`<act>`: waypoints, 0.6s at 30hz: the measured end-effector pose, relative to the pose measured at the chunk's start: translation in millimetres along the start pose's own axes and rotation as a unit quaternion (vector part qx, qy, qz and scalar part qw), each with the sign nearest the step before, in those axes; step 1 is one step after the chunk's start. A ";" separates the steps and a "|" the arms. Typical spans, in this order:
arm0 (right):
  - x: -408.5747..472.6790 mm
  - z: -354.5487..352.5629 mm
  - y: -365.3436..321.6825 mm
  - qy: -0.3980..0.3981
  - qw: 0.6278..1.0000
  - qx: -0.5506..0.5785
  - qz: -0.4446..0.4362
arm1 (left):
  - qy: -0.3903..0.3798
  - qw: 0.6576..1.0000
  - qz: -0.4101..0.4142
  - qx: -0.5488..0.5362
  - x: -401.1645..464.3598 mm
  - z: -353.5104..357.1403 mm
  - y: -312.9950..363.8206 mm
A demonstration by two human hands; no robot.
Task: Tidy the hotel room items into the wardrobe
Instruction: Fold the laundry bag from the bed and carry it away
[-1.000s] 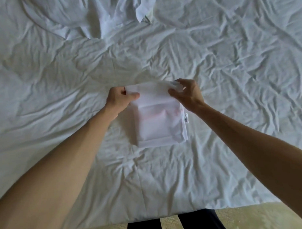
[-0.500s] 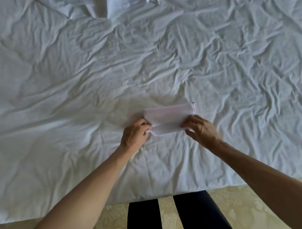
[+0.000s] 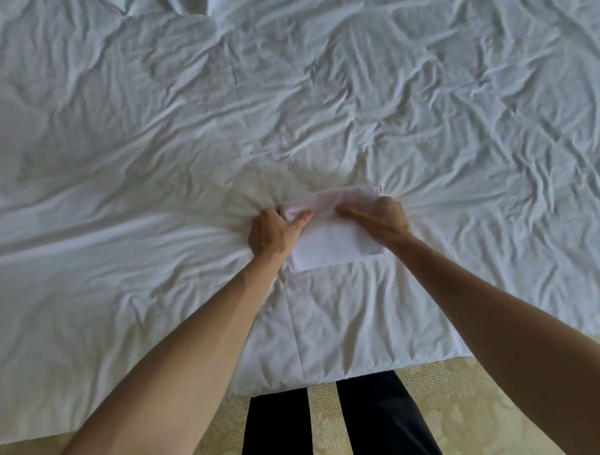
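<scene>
Sheet point(image 3: 321, 107): white cloth, matt, heavily creased all over. Bag point(image 3: 329, 241): thin white fabric, matt, smooth where folded flat, slightly translucent and pink-tinged along its far edge, a small label at its far right corner. Carpet point(image 3: 468, 402): beige pile, rough, faintly patterned. Trousers point(image 3: 377, 425): black cloth, matt, smooth.

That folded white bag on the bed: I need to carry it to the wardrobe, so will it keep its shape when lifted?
Probably not. The folded white bag looks thin and half-sheer, so likely floppy and light. Both the left hand and the right hand press its fold flat, suggesting it would unfold if lifted by one edge.
</scene>
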State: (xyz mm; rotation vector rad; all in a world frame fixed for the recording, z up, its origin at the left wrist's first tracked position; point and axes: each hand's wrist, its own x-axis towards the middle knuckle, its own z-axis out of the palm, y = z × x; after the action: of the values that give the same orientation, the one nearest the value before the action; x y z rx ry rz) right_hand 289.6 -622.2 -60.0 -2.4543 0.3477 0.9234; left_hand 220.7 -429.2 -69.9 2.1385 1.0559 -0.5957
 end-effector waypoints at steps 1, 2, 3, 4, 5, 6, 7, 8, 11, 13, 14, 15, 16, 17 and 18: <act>0.7 2.1 -3.6 -0.018 1.000 0.015 0.004 | -0.021 1.000 -0.007 -0.018 5.1 0.3 -0.3; 0.2 3.2 -5.3 -0.028 0.999 0.037 0.008 | -0.042 0.998 -0.012 -0.046 7.5 -2.0 -0.4; -1.9 3.0 -5.2 -0.033 0.997 0.063 0.009 | -0.058 0.995 -0.014 -0.080 8.0 -4.9 -2.4; -6.7 1.7 -4.3 -0.037 0.995 0.093 0.006 | -0.069 0.991 -0.014 -0.117 4.2 -9.8 -4.4; -13.3 -1.4 -3.7 -0.039 0.992 0.117 0.002 | -0.074 0.986 -0.015 -0.148 -0.6 -14.2 -8.4; -22.6 -6.3 -4.0 -0.041 0.990 0.134 -0.001 | -0.074 0.982 -0.014 -0.172 -8.5 -20.0 -12.2; -34.4 -13.5 -6.7 -0.042 0.988 0.150 0.000 | -0.076 0.978 -0.012 -0.195 -18.7 -27.8 -14.4; -47.1 -21.7 -11.5 -0.042 0.985 0.169 0.002 | -0.081 0.972 -0.005 -0.219 -30.8 -37.8 -14.2; -81.2 -48.5 -29.0 -0.039 0.976 0.216 -0.012 | -0.107 0.950 0.011 -0.294 -69.6 -73.9 -5.0; -101.0 -67.2 -44.1 -0.035 0.975 0.220 -0.024 | -0.114 0.935 0.017 -0.334 -92.9 -96.0 0.3; -110.3 -75.7 -52.4 -0.037 0.974 0.220 -0.035 | -0.110 0.930 0.018 -0.351 -103.6 -106.3 2.3; -119.0 -82.7 -60.4 -0.042 0.974 0.215 -0.050 | -0.101 0.925 0.018 -0.365 -113.3 -115.3 2.7; -128.2 -89.0 -69.2 -0.045 0.975 0.208 -0.067 | -0.089 0.921 0.017 -0.378 -124.0 -124.2 2.4; -137.4 -95.0 -78.7 -0.051 0.974 0.202 -0.084 | -0.075 0.918 0.016 -0.390 -135.1 -133.6 2.4; -147.0 -100.7 -88.8 -0.058 0.974 0.197 -0.099 | -0.060 0.914 0.015 -0.401 -147.1 -143.1 2.6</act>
State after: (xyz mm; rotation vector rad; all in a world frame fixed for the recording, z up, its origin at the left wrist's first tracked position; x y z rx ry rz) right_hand 271.1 -590.9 135.7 -2.0225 0.2143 0.8183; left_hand 154.0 -400.3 122.0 1.3730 0.9699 -0.2049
